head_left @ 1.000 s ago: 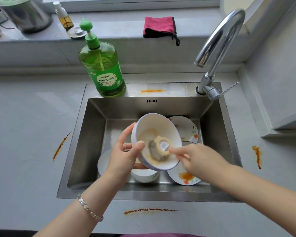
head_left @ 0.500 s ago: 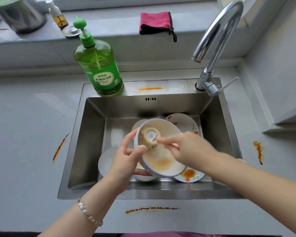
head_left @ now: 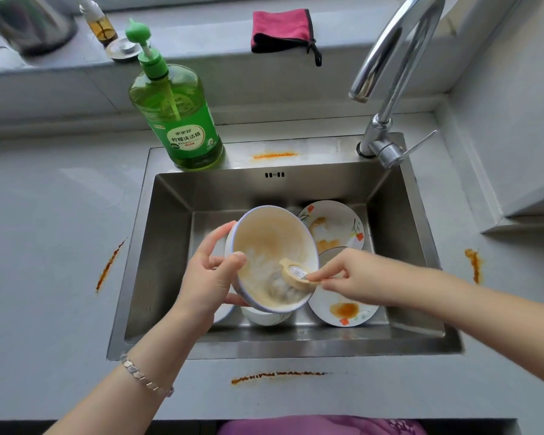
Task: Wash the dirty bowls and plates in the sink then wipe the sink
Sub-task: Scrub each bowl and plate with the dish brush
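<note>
Over the steel sink (head_left: 170,246) my left hand (head_left: 211,277) grips a white bowl (head_left: 267,240) with a blue rim, tilted toward me, its inside smeared orange and sudsy. My right hand (head_left: 358,277) pinches a small beige scrubber (head_left: 296,273) with a steel-wool pad, pressed into the bowl's lower right side. Beneath them in the basin lie two flowered plates with orange stains, one at the back right (head_left: 336,227) and one at the front right (head_left: 343,312), and another white bowl (head_left: 264,318). A white dish under my left hand is mostly hidden.
A green dish-soap pump bottle (head_left: 176,120) stands on the sink's back left corner. The chrome faucet (head_left: 390,73) arches over the back right. A pink cloth (head_left: 280,29) lies on the windowsill. Orange streaks mark the counter in front (head_left: 277,375), left (head_left: 109,265) and right (head_left: 473,263).
The scrubber has moved from the bowl's upper left side down to its lower right. The bowl now tilts more toward me, and suds have spread inside.
</note>
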`<state>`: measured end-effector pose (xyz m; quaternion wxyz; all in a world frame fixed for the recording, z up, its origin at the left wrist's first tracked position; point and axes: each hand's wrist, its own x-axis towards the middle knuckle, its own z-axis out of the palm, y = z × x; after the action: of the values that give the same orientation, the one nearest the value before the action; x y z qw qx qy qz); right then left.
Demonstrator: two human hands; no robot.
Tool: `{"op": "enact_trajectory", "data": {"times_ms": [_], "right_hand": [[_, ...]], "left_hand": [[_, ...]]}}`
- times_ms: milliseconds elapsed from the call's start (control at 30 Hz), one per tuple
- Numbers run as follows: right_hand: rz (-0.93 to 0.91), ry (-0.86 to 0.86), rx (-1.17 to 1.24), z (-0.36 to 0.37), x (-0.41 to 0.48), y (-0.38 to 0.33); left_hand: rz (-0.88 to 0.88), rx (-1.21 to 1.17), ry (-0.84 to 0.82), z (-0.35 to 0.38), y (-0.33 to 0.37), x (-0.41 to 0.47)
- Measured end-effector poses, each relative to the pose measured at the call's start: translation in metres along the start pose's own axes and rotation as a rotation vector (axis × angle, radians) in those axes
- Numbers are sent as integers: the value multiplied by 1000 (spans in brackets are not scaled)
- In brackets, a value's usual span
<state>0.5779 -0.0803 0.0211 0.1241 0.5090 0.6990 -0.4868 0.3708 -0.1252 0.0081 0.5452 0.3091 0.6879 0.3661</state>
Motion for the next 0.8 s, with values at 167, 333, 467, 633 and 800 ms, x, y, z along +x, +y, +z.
{"op": "enact_trajectory", "data": {"times_ms": [167,333,467,633,800], "right_hand": [[-22,-105,189,12,-1,-6],[32,-24,79,6,-5,19],[-31,-27,81,26,-19,10],[12,193,-152,18,-21,30],[-8,586,355,19,-15,52]], "left_hand": [[0,43,-41,5,0,0],[23,75,-47,-2,-1,-3],[-15,36,-4,7,-6,-5],[-34,31,-20,10,-8,-7],[-27,35,-53,4,-6,-6]]}}
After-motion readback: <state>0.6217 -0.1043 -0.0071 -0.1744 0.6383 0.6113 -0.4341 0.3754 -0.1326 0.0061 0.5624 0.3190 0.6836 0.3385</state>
